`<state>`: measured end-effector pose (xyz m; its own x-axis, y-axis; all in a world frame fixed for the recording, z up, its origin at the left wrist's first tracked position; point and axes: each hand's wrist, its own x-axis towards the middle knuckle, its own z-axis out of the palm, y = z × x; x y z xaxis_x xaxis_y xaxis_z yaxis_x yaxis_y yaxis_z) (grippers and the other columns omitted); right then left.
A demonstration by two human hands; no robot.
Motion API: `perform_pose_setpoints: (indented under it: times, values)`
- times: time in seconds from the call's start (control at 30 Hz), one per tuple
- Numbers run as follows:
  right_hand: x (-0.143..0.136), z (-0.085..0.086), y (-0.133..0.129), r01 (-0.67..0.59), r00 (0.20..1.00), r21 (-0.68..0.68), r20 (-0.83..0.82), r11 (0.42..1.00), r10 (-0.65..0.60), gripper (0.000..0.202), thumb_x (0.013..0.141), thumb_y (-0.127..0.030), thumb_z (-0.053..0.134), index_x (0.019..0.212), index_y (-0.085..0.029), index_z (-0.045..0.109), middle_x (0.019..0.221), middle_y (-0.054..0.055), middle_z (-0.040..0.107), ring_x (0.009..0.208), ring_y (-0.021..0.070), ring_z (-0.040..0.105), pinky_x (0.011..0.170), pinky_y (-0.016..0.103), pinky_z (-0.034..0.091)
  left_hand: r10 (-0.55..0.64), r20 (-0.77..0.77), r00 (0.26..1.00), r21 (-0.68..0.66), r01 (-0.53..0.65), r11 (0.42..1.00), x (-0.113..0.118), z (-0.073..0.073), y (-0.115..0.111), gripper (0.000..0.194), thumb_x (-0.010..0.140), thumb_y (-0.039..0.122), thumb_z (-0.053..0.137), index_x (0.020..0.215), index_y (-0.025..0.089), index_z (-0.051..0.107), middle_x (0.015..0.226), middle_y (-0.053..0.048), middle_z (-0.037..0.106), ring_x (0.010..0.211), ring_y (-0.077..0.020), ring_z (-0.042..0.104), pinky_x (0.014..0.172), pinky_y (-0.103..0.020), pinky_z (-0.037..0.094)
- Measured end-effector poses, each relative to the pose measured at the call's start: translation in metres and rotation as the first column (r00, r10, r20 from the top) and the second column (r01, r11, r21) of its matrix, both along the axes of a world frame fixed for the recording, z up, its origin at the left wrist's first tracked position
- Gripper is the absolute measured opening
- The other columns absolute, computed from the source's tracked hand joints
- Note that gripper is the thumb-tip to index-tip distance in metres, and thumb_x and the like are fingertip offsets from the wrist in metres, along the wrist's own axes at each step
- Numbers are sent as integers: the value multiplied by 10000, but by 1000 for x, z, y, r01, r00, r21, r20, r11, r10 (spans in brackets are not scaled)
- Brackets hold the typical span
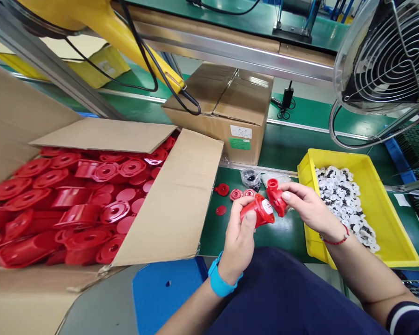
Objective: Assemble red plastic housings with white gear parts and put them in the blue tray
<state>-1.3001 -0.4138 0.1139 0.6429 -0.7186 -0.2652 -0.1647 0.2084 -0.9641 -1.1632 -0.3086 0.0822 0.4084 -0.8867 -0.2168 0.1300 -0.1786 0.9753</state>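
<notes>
My left hand [239,235] grips a red plastic housing [257,210] with a white piece showing in its open end. My right hand [305,204] holds a second red plastic part [275,197], close against the first one. Both are held just above the green table [282,149], in front of my lap. A few small red caps [235,194] lie on the green surface just behind my hands, next to a small clear bag of dark parts [250,177].
A large open cardboard box [174,204] on my left is full of red housings [73,200]. A yellow tray [387,218] with several small white discs sits on my right. A sealed carton [223,109], a fan [387,60] and a yellow machine arm [101,23] stand behind.
</notes>
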Motion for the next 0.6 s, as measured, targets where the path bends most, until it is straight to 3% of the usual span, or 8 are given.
perform_pose_setpoints:
  times: [0.2,0.33,0.43,0.6]
  values:
    - [4,6,6,-5,999,7,32,1000,5,352,817,-419,583,1024,-135,590,942,47,602,745,68,548,669,181,475,-11,30,999,-23,11,1000,-1,-2,3,500,869,605,351,1082,164,451,1109,-106,527,699,-113,500,572,-227,444]
    - [2,9,6,-22,1000,-31,22,999,22,359,822,-423,576,1032,-133,595,949,54,601,764,77,550,686,192,473,-12,72,997,-35,14,999,0,0,2,485,874,596,350,1076,167,451,1101,-104,538,831,-147,531,674,-243,468]
    - [1,11,7,-38,998,-130,-55,991,31,364,826,-433,568,1057,-154,606,999,57,599,803,91,552,713,211,469,-20,114,993,-54,26,998,0,0,1,456,889,570,349,1081,168,452,1103,-102,537,940,-169,529,743,-254,459]
    - [1,13,9,-87,983,-348,-181,934,24,336,839,-409,552,1064,-169,622,990,49,592,795,87,550,689,206,452,-17,190,982,-52,27,998,-1,0,1,444,893,545,365,1095,159,451,1041,-92,533,894,-161,535,685,-247,448]
